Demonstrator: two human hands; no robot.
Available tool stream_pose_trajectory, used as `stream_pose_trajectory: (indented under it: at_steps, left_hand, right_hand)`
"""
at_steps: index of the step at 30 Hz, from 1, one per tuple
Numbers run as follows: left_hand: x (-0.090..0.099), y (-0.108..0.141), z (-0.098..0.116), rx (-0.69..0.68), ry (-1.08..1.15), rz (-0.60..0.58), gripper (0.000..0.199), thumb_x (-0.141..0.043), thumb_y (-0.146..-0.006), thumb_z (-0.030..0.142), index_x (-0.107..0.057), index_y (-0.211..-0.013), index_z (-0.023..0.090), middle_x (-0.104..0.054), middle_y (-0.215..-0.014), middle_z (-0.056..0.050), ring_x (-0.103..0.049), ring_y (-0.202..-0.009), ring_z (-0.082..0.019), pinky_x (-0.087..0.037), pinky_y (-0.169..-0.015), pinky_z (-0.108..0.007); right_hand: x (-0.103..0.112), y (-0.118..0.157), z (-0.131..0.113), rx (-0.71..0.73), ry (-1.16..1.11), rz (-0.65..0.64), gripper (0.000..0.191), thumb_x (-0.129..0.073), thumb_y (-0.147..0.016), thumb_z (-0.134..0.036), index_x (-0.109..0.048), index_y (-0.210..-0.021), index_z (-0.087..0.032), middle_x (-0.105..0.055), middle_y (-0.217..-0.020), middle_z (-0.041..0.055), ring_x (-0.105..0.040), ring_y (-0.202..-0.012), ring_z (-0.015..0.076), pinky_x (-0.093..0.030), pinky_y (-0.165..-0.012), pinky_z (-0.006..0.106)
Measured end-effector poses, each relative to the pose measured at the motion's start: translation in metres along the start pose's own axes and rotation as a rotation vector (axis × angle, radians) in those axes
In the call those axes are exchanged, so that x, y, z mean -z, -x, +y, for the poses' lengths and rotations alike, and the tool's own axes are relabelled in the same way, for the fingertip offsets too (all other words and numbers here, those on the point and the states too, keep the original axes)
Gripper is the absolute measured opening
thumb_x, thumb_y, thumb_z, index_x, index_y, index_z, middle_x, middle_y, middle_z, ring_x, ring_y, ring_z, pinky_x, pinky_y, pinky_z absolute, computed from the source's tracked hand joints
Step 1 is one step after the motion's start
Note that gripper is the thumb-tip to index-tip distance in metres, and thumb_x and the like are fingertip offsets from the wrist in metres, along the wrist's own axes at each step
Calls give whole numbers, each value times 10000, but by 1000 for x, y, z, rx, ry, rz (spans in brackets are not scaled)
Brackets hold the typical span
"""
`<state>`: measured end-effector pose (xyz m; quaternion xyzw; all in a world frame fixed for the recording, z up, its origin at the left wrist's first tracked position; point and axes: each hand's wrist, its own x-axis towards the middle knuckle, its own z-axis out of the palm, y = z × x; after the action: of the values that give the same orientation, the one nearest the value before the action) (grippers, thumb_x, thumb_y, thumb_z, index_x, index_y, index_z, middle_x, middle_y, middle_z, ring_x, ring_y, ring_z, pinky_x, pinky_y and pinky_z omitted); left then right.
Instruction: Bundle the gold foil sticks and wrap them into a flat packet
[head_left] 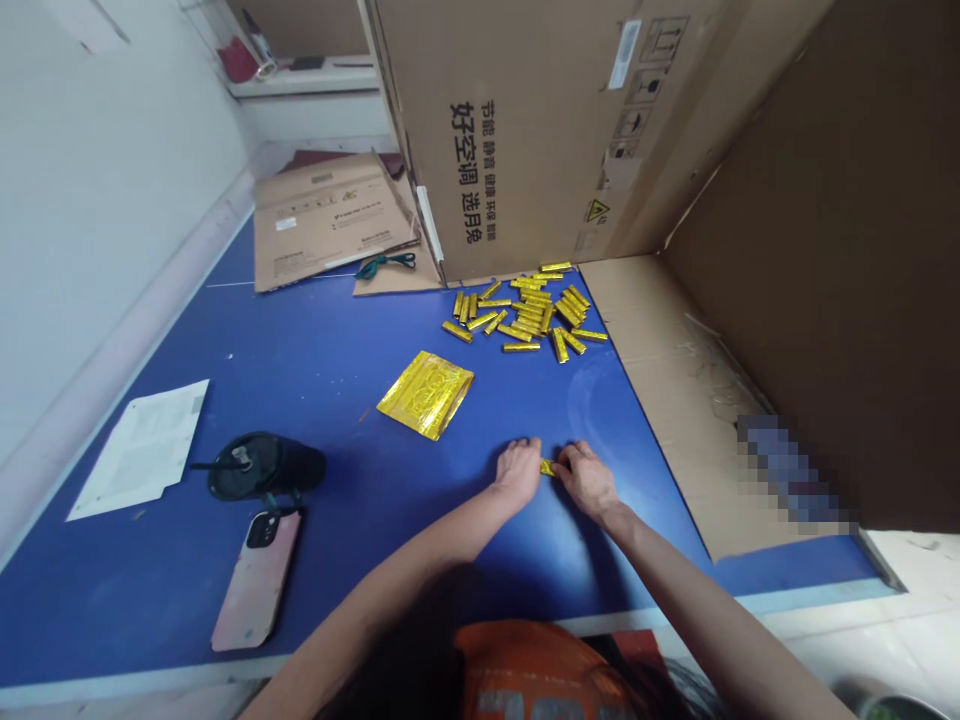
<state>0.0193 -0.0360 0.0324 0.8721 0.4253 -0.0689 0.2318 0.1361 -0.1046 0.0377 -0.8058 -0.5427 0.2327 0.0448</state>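
Between my two hands, low over the blue table, is a small gold foil piece. My left hand has its fingers closed on the left end of it, and my right hand pinches the right end. Much of the piece is hidden by the fingers. Flat gold foil sheets lie to the upper left of my hands. Farther back, several thin gold rolls lie in a loose heap in front of the large carton.
A large cardboard carton stands at the back, with flat cardboard along the right. At the left are a dark cup, a pink phone and white paper. Folded cardboard and a green cord lie behind.
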Motion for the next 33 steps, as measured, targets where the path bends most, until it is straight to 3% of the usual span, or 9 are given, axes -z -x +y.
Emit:
stream_pose_trajectory:
  at_steps: [9,17,21,27,33]
  left_hand:
    - [-1,0,-5,-10,-36,8,178,-359,-857,197,-525,-921,192,-471,-970,-61,-543,-767,-150,-415,-666,-260]
    - [-9,7,-11,-88,-29,24,174,-367,-851,162,-513,-944,176,-467,-982,-70,-488,-910,-177,-407,-773,-279]
    - [-10,9,-13,-107,15,20,173,-372,-848,158,-514,-946,171,-469,-997,-76,-469,-942,-188,-399,-804,-292]
    - [-12,9,-12,-48,184,32,127,-426,-828,160,-532,-894,180,-491,-1003,-68,-460,-977,-183,-371,-853,-296]
    - [0,3,-18,106,555,115,182,-485,-804,241,-543,-961,169,-564,-936,-55,-544,-865,-159,-418,-785,-291]
  right_hand:
    - [5,-7,0,-11,-45,-137,159,-497,-772,-344,-583,-805,-215,-619,-791,20,-558,-698,148,-311,-557,236]
    - [1,2,-10,-68,-132,-156,134,-520,-725,-271,-612,-682,-183,-629,-817,57,-570,-731,163,-341,-598,241]
    - [-4,5,-13,-134,-249,-142,124,-506,-718,-242,-613,-685,-187,-628,-699,35,-574,-679,149,-353,-570,227]
    - [-19,3,-11,-229,-547,-169,123,-498,-700,-198,-613,-681,-159,-551,-459,-27,-498,-403,83,-345,-419,178]
    - [-6,10,-7,-212,-789,-56,179,-474,-684,-285,-584,-632,-154,-541,-482,-15,-472,-413,94,-368,-417,203]
